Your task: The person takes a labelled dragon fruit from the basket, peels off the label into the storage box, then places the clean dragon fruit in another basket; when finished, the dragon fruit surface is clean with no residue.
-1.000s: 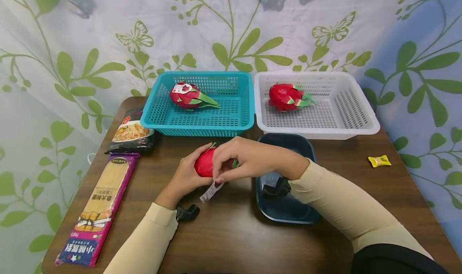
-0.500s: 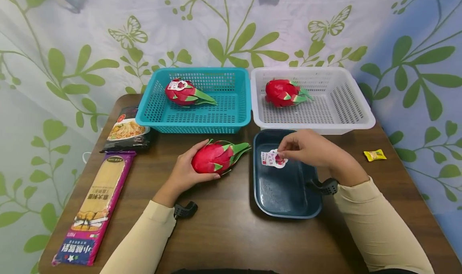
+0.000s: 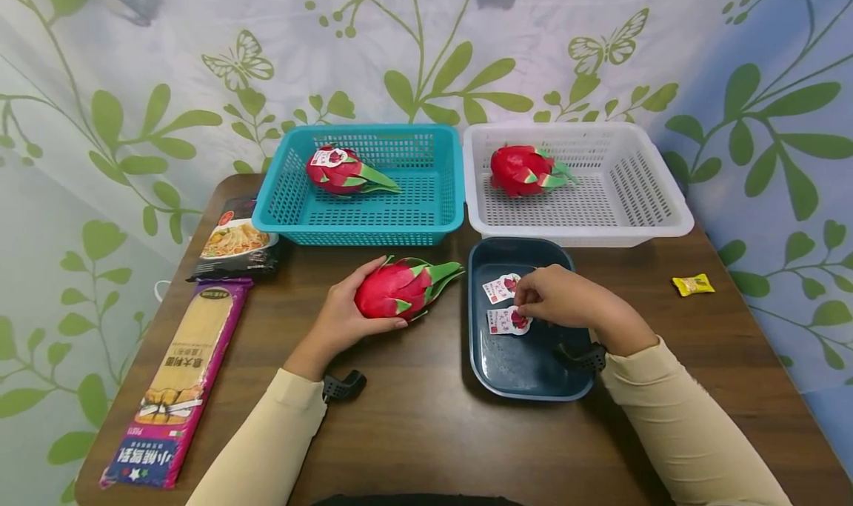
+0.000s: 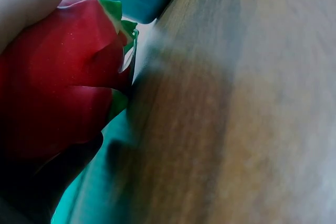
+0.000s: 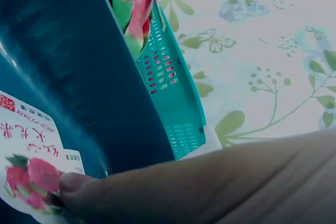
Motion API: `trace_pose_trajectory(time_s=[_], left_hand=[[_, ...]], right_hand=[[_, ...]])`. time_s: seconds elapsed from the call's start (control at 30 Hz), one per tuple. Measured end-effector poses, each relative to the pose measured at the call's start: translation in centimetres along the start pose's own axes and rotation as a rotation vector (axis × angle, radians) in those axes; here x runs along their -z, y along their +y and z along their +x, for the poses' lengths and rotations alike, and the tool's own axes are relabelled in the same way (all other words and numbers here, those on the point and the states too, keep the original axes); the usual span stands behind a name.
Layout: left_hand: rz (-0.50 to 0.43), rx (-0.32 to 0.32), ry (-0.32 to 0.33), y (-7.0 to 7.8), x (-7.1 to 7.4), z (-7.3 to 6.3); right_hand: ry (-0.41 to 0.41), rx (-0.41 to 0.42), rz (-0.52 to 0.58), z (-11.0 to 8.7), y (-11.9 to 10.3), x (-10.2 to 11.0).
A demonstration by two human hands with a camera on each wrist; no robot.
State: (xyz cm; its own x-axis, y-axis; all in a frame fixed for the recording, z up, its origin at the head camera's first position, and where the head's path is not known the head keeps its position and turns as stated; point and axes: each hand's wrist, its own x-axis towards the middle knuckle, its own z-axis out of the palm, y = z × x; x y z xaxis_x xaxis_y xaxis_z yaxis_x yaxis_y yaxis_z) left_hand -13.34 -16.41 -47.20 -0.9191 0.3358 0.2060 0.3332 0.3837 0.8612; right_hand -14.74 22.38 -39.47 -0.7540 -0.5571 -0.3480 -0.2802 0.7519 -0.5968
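My left hand (image 3: 343,313) grips a red dragon fruit (image 3: 393,291) from its left side, thumb along the near side. The fruit's green leaf tips point right, toward the dark blue tray (image 3: 520,376). In the left wrist view the fruit (image 4: 63,77) fills the left side, with my thumb over its top. My right hand (image 3: 566,298) is in over the tray and pinches a white label (image 3: 500,321) printed with Chinese text and a dragon fruit picture. My thumb lies on the edge of this label (image 5: 31,145) in the right wrist view. A second similar label (image 3: 498,290) lies just behind it.
Behind stand a teal basket (image 3: 360,238) with a labelled dragon fruit (image 3: 343,172) and a white basket (image 3: 586,233) with another dragon fruit (image 3: 523,171). At left lie a black noodle packet (image 3: 236,243) and a long pasta pack (image 3: 180,373). A yellow wrapped sweet (image 3: 693,284) lies right.
My right hand has carried the label from beside the dragon fruit rightward into the tray, then lowered it nearer the tray's middle, revealing the second label. My left hand keeps holding the dragon fruit.
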Motion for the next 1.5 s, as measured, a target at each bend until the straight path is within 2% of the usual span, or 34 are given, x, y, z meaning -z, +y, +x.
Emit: trace_pose_trajectory(time_s=[0.27, 0.47, 0.77, 0.83, 0.97, 1.1, 1.27, 1.37, 1.5], left_hand=[[0.005, 0.005, -0.003, -0.1, 0.0, 0.0], [0.003, 0.004, -0.003, 0.0, -0.1, 0.0], [0.004, 0.017, -0.010, 0.4, 0.0, -0.1], [0.002, 0.017, -0.012, 0.4, 0.0, -0.1], [0.000, 0.014, -0.011, 0.4, 0.0, -0.1], [0.000, 0.008, 0.000, 0.2, 0.0, 0.0], [0.020, 0.012, 0.014, 0.1, 0.0, 0.0], [0.018, 0.015, 0.010, 0.1, 0.0, 0.0], [0.003, 0.012, 0.002, 0.0, -0.1, 0.0]], right_hand=[[0.035, -0.063, -0.104, -0.1, -0.5, -0.2], [0.147, -0.081, -0.121, -0.7, -0.7, -0.1], [0.312, -0.054, 0.117, -1.9, 0.3, 0.3], [0.330, -0.045, 0.207, -2.1, 0.7, 0.2], [0.391, -0.011, 0.461, -2.5, 2.0, 0.0], [0.511, 0.054, 0.822, -2.7, 3.2, -0.3], [0.601, 0.212, 1.300, -2.8, 4.5, -0.5], [0.630, 0.254, 1.483, -2.8, 5.1, -0.5], [0.673, 0.234, 1.667, -3.0, 5.7, -0.6]])
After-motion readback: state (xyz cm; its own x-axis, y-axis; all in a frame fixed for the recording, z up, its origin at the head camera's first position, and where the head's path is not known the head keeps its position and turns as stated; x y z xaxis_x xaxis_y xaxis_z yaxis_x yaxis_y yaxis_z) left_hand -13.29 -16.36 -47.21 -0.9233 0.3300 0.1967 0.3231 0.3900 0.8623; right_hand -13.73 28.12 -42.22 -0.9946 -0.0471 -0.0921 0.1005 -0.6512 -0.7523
